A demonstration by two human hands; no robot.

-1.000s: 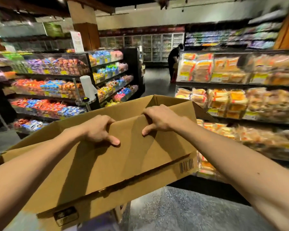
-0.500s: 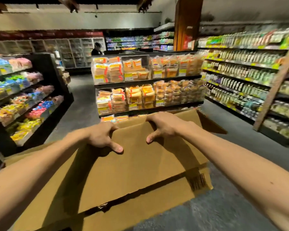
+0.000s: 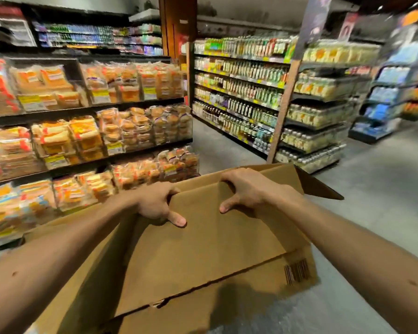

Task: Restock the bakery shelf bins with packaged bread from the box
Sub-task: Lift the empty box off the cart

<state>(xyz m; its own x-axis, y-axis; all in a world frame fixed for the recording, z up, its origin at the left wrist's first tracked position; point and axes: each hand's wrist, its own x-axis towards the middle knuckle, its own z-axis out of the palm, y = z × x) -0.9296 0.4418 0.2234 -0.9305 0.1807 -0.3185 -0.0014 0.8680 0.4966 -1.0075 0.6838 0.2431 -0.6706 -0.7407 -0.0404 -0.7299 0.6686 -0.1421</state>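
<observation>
Box (image 3: 203,249) of brown cardboard (contents hidden), left hand (image 3: 155,203) and right hand (image 3: 244,189) fingers clamped over its flap, bakery shelf bins (image 3: 87,131) full of packaged bread (image 3: 128,128)

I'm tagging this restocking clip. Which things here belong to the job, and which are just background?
Job: cardboard box, gripped by left hand and right hand; bread shelf; bagged bread on it.
Background: bottle shelves; wooden pillar; floor.

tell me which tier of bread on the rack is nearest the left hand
The bottom tier: its packs lie just beyond the left hand gripping the box; both upper tiers sit higher.
</observation>
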